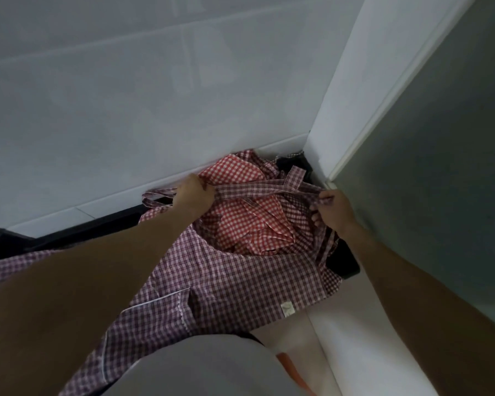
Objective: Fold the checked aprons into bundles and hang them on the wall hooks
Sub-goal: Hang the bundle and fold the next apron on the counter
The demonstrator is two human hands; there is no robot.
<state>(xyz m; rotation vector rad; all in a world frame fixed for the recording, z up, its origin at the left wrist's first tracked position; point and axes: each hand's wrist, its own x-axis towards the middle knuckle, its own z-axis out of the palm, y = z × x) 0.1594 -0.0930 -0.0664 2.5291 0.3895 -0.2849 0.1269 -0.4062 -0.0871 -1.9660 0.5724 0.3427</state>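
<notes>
Head view: both hands' grips (193,192) (333,208) pinch apron strap (266,187) by white tiled wall (126,95).

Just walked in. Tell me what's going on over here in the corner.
A person is sorting out checked aprons in a corner by the tiled wall. The left hand and right hand each hold a grip on one end of a purple checked strap, stretched between them. The purple apron it belongs to hangs down toward the person, over a heap of red checked aprons. Nothing is bundled yet, and no hooks are in view.
</notes>
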